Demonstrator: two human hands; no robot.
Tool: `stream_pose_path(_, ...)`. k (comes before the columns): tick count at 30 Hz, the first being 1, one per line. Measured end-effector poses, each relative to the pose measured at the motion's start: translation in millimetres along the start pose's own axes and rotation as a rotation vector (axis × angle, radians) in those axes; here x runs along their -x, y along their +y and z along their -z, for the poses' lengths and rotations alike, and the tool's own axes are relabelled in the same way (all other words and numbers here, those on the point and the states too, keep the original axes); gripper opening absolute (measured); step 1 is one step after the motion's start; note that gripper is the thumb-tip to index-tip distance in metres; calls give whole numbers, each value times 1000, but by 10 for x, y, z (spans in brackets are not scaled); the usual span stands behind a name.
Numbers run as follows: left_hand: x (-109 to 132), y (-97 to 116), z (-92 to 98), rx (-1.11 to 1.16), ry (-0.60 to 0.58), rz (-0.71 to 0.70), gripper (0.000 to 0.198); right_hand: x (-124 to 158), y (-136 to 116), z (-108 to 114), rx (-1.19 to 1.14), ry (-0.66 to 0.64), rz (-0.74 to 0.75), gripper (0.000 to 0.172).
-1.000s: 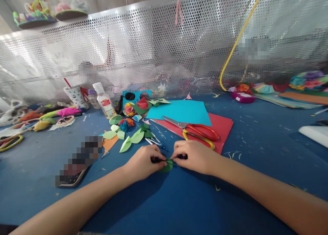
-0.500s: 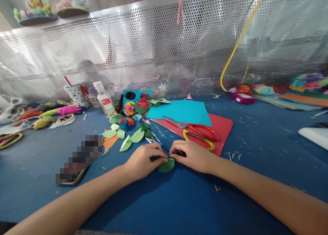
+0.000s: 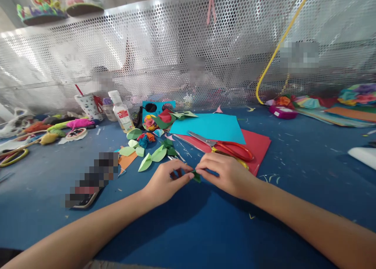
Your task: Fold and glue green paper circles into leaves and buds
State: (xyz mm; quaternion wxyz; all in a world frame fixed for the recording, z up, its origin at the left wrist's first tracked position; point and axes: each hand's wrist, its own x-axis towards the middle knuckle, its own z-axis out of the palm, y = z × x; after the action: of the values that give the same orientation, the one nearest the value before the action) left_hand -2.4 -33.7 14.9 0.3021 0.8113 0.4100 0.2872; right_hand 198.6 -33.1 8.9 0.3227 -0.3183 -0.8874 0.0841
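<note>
Between my two hands is a small dark green paper piece, mostly covered by my fingers. My left hand pinches its left side between thumb and fingers. On the other side my right hand grips it with the fingertips, close to the left ones. Just beyond my right hand lie scissors with red and yellow handles, on red paper and a blue sheet. Light green paper leaves lie past my left hand.
A phone, partly blurred, lies left of my forearm. Behind the leaves stand a glue bottle and a patterned cup. A perforated metal screen borders the table's back. A purple box sits at back right.
The green paper has turned or folded between my fingers, so its broad rounded face no longer shows and only a small part is visible. My right hand has shifted slightly up. The view moved a little.
</note>
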Motion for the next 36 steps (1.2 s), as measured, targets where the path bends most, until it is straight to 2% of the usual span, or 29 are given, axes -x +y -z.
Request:
stream_pose_path(3,14,12,-9,-26,27,-54,16,3,-32,15,94,-5,75,18)
stream_pose_path(7,19,0,-6,-82,102,-155,13,3,-78,10,150,-1,86,19)
stream_pose_path(14,12,-27,3,-197,228,-356,9,14,-96,2,129,53,66,16)
stream_pose_path(23,5,15,2,-234,326,-527,6,30,-85,-7,103,104,150,19)
stream_pose_path(26,10,32,-7,-227,316,-540,5,35,-87,-35,99,87,144,20)
stream_pose_path(29,20,39,-22,-207,311,-495,5,33,-91,-67,39,103,118,16)
stream_pose_path(36,23,50,-16,-69,296,-358,8,9,-74,-76,-197,145,-75,14)
